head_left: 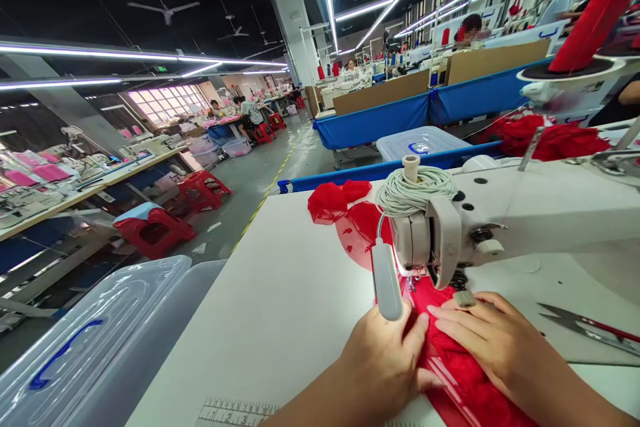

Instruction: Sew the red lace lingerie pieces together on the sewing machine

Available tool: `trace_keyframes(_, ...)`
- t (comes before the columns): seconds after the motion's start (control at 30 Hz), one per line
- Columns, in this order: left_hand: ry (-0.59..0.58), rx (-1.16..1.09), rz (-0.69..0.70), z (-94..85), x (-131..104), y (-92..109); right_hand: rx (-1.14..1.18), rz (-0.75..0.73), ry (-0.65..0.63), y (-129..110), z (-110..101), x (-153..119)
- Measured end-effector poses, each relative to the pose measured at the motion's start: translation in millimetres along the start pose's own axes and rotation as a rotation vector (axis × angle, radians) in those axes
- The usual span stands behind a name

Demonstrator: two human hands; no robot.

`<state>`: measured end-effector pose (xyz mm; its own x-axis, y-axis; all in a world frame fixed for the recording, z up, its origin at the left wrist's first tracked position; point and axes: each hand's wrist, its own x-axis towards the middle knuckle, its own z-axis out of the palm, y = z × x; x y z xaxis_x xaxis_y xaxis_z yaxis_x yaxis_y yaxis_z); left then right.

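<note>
Red sheer fabric (465, 380) runs from the front edge of the white table up under the needle area of a white sewing machine (545, 203). My left hand (383, 357) is at the fabric's left edge, fingers bent and thumb apart, with the cloth between them; a grey lamp head (387, 283) covers some fingertips. Laid over the fabric from the right is my right hand (493, 333), its fingers stretched out and pressing down flat. Behind the needle, more red fabric (327, 203) lies bunched on the table. The machine's head hides the stitching spot.
Thread snips (593, 330) lie right of my right hand. A clear ruler (233, 411) is at the front edge. Lidded plastic bins (100, 320) stand at left, near red stools (155, 230). A red thread cone (595, 27) rises at right. Other people work farther back.
</note>
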<state>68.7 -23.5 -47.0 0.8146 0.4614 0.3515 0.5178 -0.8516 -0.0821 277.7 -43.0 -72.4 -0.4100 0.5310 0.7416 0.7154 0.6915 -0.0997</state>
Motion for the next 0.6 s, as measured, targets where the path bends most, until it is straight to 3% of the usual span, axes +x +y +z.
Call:
trace_keyframes(0.2,0.163,0.084,0.004,9.4,-5,3,-0.022,-0.006,-0.009,1,-1,2)
trace_keyframes(0.4,0.150,0.135,-0.038,15.6,-8,3,-0.025,0.010,-0.052,2,0,-1)
trace_keyframes(0.6,0.241,0.099,-0.069,14.3,-3,0,-0.060,0.005,-0.071,5,3,-4)
